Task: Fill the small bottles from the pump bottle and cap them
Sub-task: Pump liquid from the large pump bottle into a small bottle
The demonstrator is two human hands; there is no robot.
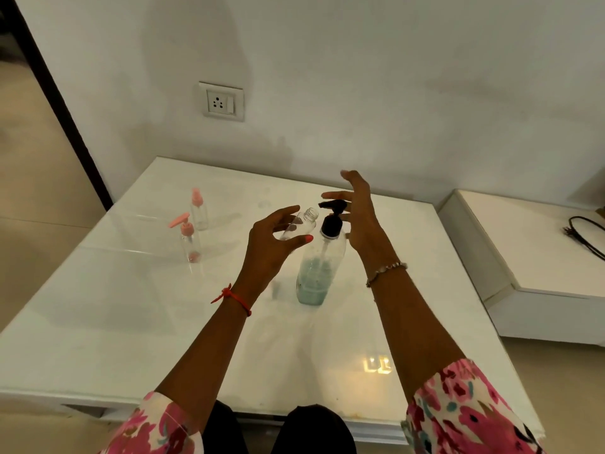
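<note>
A tall clear pump bottle (319, 270) with a black pump head and blue-green liquid low inside stands mid-table. My left hand (271, 244) holds a small clear uncapped bottle (302, 224), tilted, its open neck just left of the black nozzle. My right hand (358, 214) hovers beside and above the pump head, fingers spread and straight, holding nothing. Two small clear bottles stand to the left: one with a pink pump cap (188, 239), one with a pink spray cap (199, 209).
The white glossy table (131, 322) meets a white wall with a power socket (222, 101). A lower white unit (540, 257) with a black cable (586, 237) sits at the right. A dark door frame stands at the left.
</note>
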